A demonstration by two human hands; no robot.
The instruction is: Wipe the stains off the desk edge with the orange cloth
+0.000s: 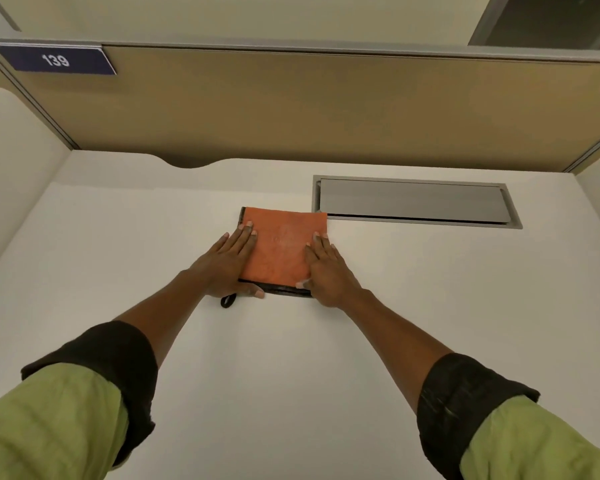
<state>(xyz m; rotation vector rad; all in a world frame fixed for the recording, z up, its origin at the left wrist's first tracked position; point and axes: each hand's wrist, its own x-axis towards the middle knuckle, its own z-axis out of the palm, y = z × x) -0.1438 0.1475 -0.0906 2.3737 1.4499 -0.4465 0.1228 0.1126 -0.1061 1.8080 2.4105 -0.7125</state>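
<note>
The orange cloth (pixel 280 245), folded into a square with a black hem and a small black loop at its near left corner, lies flat on the white desk (pixel 291 358). My left hand (pixel 227 266) rests flat on the cloth's left side, fingers straight, thumb along the near hem. My right hand (pixel 328 268) presses flat on its right side. Neither hand grips the cloth. No stains are visible on the desk surface.
A grey metal cable-tray lid (pixel 413 200) is set into the desk just right of the cloth. A tan partition panel (pixel 326 109) closes off the back, with a blue label reading 139 (pixel 56 59). White side walls stand left and right.
</note>
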